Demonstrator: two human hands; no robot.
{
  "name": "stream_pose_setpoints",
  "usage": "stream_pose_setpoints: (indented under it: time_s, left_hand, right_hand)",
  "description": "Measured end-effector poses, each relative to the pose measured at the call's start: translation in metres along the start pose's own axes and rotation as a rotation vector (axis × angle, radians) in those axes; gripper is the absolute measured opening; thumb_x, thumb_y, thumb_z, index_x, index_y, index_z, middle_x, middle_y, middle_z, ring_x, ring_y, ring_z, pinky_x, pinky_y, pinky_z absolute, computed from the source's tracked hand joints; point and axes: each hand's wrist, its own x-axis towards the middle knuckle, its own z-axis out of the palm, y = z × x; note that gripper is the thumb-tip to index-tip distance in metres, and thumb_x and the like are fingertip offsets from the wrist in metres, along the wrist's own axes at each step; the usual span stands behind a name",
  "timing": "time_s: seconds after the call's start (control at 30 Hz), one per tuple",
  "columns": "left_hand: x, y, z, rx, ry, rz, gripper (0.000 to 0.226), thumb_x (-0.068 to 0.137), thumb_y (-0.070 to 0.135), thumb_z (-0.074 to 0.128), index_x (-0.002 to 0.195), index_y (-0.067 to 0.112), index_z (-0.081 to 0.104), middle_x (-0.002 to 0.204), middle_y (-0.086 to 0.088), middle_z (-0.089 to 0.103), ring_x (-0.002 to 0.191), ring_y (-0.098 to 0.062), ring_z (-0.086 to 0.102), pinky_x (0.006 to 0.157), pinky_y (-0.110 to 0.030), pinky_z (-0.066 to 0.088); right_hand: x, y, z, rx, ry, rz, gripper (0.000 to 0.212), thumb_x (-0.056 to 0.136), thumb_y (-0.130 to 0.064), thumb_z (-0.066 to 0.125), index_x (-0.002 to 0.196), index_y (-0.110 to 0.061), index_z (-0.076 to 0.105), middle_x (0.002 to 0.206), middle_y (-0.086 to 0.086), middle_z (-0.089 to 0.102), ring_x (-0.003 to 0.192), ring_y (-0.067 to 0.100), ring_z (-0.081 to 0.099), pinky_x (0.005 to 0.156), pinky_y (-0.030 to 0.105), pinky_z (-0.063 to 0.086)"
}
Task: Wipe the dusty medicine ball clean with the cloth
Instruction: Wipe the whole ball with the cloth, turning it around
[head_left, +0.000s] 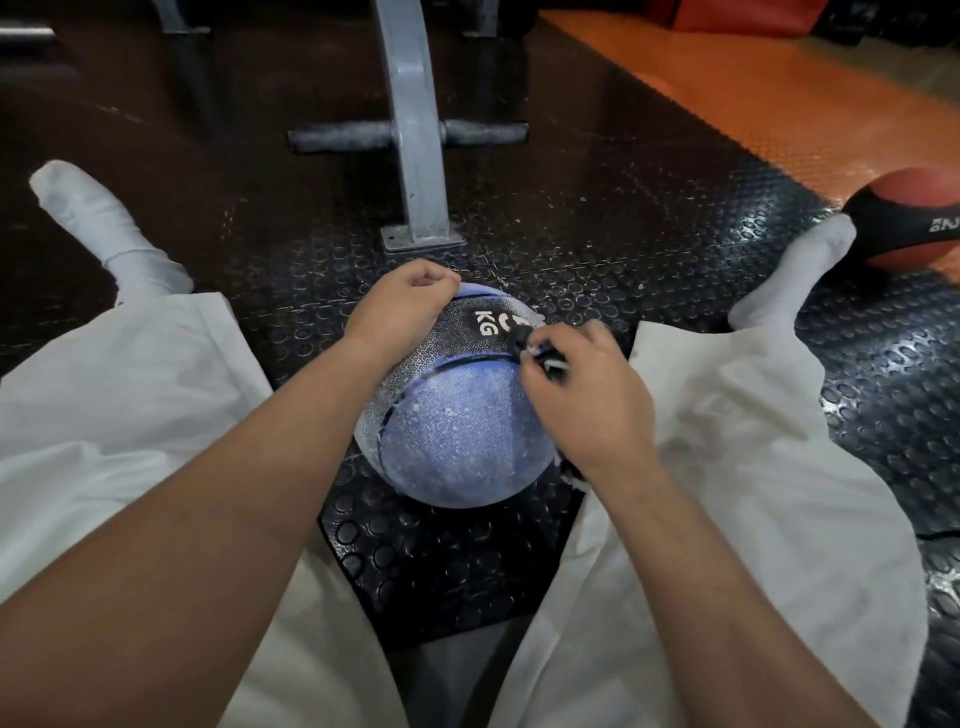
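- The dusty blue-and-black rubber medicine ball is lying on the black studded floor, between my legs
- My left hand is curling over its far top, steadying it
- My right hand is pinching the bunched dark cloth against it
- I am judging it heavy and grippy: better rolling than lifting

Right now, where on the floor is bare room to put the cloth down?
Bare studded floor lies between the blue medicine ball and your lap, and between the bench foot and your right sock. Crowded: beside that sock, where the red medicine ball sits.
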Motion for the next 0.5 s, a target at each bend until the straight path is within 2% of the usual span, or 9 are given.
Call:
stream_pose_setpoints:
  time_s: [0.03, 0.1, 0.2, 0.23, 0.3, 0.37, 0.43, 0.5]
  left_hand:
    - [0.0, 0.0, 0.001, 0.009, 0.001, 0.002, 0.011, 0.093, 0.042, 0.057, 0.087, 0.039, 0.065, 0.083, 0.017, 0.061, 0.079, -0.01, 0.06, 0.084, -0.035, 0.048]
    - [-0.001, 0.0, 0.002, 0.02, 0.001, 0.012, 0.01, 0.091, 0.042, 0.058, 0.083, 0.039, 0.065, 0.082, 0.018, 0.06, 0.079, -0.007, 0.058, 0.084, -0.033, 0.046]
    - [-0.003, -0.001, 0.002, -0.002, -0.003, 0.029, 0.008, 0.085, 0.043, 0.059, 0.083, 0.041, 0.067, 0.084, 0.018, 0.064, 0.088, -0.011, 0.063, 0.094, -0.042, 0.049]
    - [-0.004, -0.002, 0.002, -0.014, -0.005, 0.033, 0.008, 0.085, 0.042, 0.06, 0.083, 0.04, 0.068, 0.083, 0.018, 0.064, 0.087, -0.011, 0.063, 0.095, -0.043, 0.05]
    - [-0.007, -0.004, 0.002, -0.032, -0.009, 0.043, 0.008, 0.087, 0.043, 0.061, 0.083, 0.041, 0.068, 0.08, 0.018, 0.066, 0.082, -0.012, 0.063, 0.092, -0.041, 0.05]
    - [-0.01, -0.004, 0.003, -0.017, -0.009, 0.054, 0.01, 0.09, 0.046, 0.059, 0.083, 0.044, 0.066, 0.087, 0.017, 0.066, 0.08, -0.009, 0.06, 0.087, -0.037, 0.049]
    - [-0.013, -0.003, 0.005, 0.034, -0.008, 0.057, 0.011, 0.088, 0.054, 0.055, 0.084, 0.048, 0.064, 0.104, 0.013, 0.065, 0.092, -0.008, 0.062, 0.092, -0.037, 0.049]
    - [-0.016, 0.0, 0.006, 0.083, -0.011, 0.059, 0.012, 0.086, 0.058, 0.051, 0.085, 0.051, 0.061, 0.115, 0.012, 0.063, 0.103, -0.011, 0.06, 0.097, -0.04, 0.046]
  right_hand:
    - [-0.002, -0.006, 0.002, -0.008, 0.017, -0.048, 0.02, 0.088, -0.036, 0.058, 0.106, -0.031, 0.066, 0.106, -0.001, 0.053, 0.091, 0.026, 0.061, 0.073, 0.034, 0.049]
    - [-0.007, -0.02, 0.009, -0.024, 0.036, -0.163, 0.02, 0.086, -0.032, 0.062, 0.105, -0.028, 0.068, 0.104, 0.002, 0.054, 0.084, 0.028, 0.061, 0.064, 0.032, 0.046]
    - [-0.013, -0.033, 0.015, -0.071, 0.059, -0.311, 0.018, 0.076, -0.028, 0.07, 0.093, -0.024, 0.071, 0.09, 0.005, 0.057, 0.063, 0.027, 0.06, 0.049, 0.023, 0.035]
    - [-0.013, -0.034, 0.014, -0.07, 0.071, -0.322, 0.017, 0.075, -0.028, 0.07, 0.092, -0.025, 0.071, 0.089, 0.003, 0.057, 0.061, 0.026, 0.06, 0.047, 0.023, 0.037]
    - [-0.012, -0.028, 0.009, -0.032, 0.022, -0.228, 0.016, 0.079, -0.032, 0.067, 0.095, -0.031, 0.069, 0.094, -0.001, 0.057, 0.072, 0.026, 0.063, 0.057, 0.029, 0.047]
    - [-0.009, -0.015, 0.001, 0.014, -0.03, -0.075, 0.016, 0.082, -0.037, 0.062, 0.098, -0.035, 0.066, 0.099, -0.006, 0.054, 0.086, 0.023, 0.062, 0.069, 0.032, 0.048]
    - [-0.005, -0.004, -0.006, 0.037, -0.039, 0.033, 0.016, 0.083, -0.038, 0.06, 0.099, -0.035, 0.063, 0.098, -0.007, 0.052, 0.09, 0.02, 0.06, 0.071, 0.03, 0.043]
    - [-0.004, -0.003, -0.008, 0.007, -0.034, 0.044, 0.017, 0.084, -0.039, 0.06, 0.1, -0.034, 0.064, 0.098, -0.007, 0.051, 0.091, 0.02, 0.059, 0.071, 0.029, 0.042]
